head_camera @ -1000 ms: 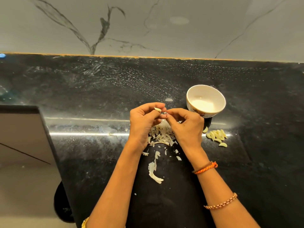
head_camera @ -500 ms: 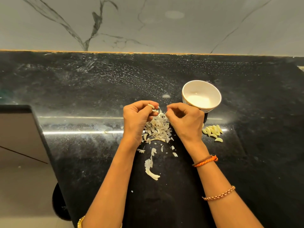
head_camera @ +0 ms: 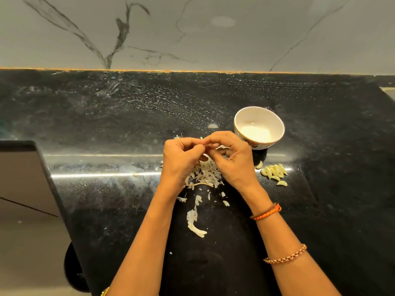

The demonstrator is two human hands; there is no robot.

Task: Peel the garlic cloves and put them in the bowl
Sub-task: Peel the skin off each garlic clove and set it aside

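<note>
Black stone counter (head_camera: 128,124) carries everything, pale marble wall behind its back edge. White bowl (head_camera: 259,127) sits toward the right part of the counter, about midway front to back, and afaict nothing's in it yet, inside looks bare. Skin pile (head_camera: 205,175) is near the middle, right under the hands, w/ a few loose scraps trailing toward the front edge. Peeled cloves (head_camera: 274,171) are heaped on the counter just in front of the bowl, not touching it.

Both hands are up over the pile, fingertips meeting. Left hand (head_camera: 181,161) and right hand (head_camera: 233,159) both have fingers curled in, pinching something small between them. Prob the clove being peeled, but it's hidden by the fingers so can't say for sure.

So imo still mid-peel. Next bit needs the skin pulled free and dropped on the pile, then the bare clove goes into the bowl, plus that heap beside it eventually.
</note>
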